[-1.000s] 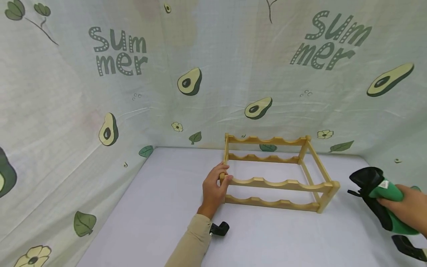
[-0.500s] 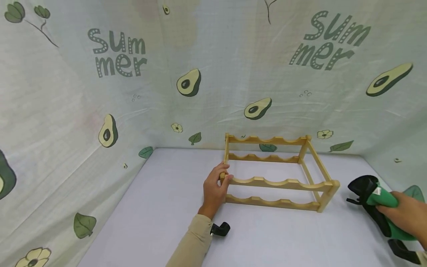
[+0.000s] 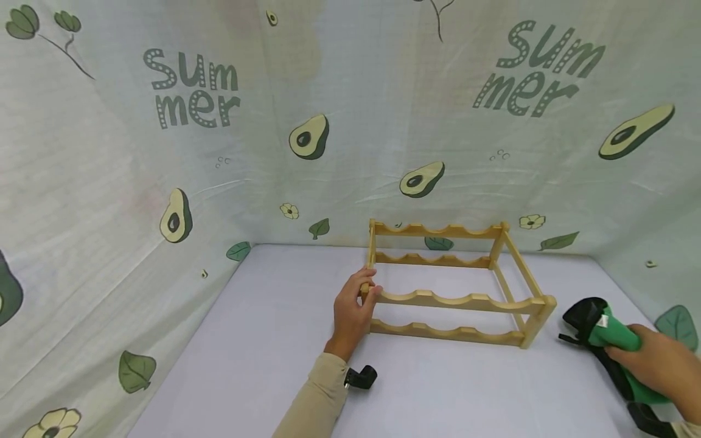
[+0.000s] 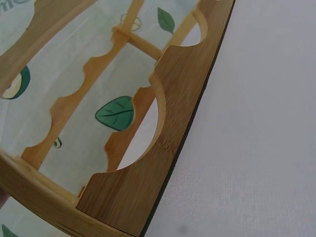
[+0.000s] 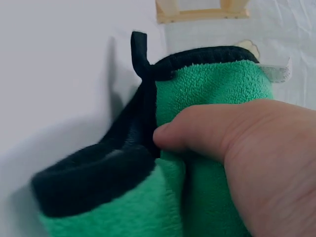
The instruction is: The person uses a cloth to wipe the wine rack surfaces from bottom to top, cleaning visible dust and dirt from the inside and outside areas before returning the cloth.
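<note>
A light wooden wine rack [image 3: 427, 299] with scalloped rails stands on the white table, right of the middle in the head view. My left hand [image 3: 350, 313] grips its upper front left corner, thumb on the front rail. The left wrist view shows the scalloped rails [image 4: 185, 89] close up. My right hand [image 3: 659, 362] holds a bunched green terry cloth [image 3: 619, 334] just right of the rack. In the right wrist view, the cloth [image 5: 212, 86] shows black edging, a black hanging loop [image 5: 139, 52] and a white tag; my thumb presses into its fold.
The white table [image 3: 263, 340] reaches back to a hanging sheet [image 3: 361, 85] printed with avocados, leaves and "summer" lettering. The sheet also bounds the left and right sides. A black wrist mount [image 3: 361, 377] sits by the left sleeve.
My right hand has moved left and slightly lower with the green cloth, nearer the rack. The left hand keeps its grip on the rack, which stays in place.
</note>
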Tool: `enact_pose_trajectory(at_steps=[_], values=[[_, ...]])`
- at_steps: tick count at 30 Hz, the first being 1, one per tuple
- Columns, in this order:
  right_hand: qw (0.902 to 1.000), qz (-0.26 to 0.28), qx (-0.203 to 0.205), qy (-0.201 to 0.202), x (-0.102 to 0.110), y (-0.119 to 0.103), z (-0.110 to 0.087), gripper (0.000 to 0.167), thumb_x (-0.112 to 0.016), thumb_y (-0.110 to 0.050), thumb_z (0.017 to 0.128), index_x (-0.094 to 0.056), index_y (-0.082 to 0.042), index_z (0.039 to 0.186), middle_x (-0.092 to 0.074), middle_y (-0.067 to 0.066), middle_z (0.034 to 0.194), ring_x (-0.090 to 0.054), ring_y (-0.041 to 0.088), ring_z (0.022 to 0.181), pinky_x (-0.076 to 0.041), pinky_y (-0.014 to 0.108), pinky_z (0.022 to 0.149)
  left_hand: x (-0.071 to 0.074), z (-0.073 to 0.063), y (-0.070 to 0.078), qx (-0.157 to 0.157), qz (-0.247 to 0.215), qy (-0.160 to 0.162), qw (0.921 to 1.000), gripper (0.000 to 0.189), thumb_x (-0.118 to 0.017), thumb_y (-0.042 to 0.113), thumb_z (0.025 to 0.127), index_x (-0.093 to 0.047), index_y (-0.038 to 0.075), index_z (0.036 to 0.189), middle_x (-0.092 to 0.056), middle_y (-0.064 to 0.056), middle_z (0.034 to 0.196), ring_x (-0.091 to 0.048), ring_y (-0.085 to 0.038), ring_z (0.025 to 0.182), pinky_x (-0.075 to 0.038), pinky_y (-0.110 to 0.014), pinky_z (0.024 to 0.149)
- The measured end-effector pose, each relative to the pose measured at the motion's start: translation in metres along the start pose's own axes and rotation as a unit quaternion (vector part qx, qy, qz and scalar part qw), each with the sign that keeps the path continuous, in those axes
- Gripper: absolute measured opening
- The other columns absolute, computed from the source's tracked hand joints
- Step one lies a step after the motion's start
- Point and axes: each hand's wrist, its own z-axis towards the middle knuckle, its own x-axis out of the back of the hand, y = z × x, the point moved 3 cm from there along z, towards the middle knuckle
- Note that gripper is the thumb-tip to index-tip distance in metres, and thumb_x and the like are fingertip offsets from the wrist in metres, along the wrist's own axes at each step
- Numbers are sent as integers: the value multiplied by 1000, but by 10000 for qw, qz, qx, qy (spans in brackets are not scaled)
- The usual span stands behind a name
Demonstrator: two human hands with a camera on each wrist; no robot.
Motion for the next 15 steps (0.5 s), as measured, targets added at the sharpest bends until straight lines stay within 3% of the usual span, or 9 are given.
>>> enact_pose_trajectory(at_steps=[4, 9, 15], values=[[9999, 146, -20, -71, -2, -4, -2, 79, -77, -26, 84, -32, 26, 121, -48, 43, 104, -53, 51, 90, -49, 65, 80, 3, 1, 0, 29, 26, -46, 10000, 13, -69, 18, 96, -66, 6, 100, -68, -5, 125, -59, -24, 124, -50, -33, 98], [9995, 144, -167, -245, -5, -7, -3, 90, -77, -36, 84, -28, 25, 129, -43, 45, 110, -51, 54, 95, -49, 66, 81, 7, 0, -3, 239, -205, -213, 9993, 19, -68, 19, 98, -68, 5, 110, -66, -5, 129, -59, -22, 124, -55, -26, 81], [9986, 120, 491, 143, 6, -12, -5, 101, -77, -49, 83, -28, 24, 133, -40, 50, 111, -50, 57, 91, -49, 68, 76, 17, 2, -5, 160, -327, -435, 9984, 33, -64, 17, 99, -63, 4, 129, -63, -7, 135, -58, -23, 124, -57, -31, 80]])
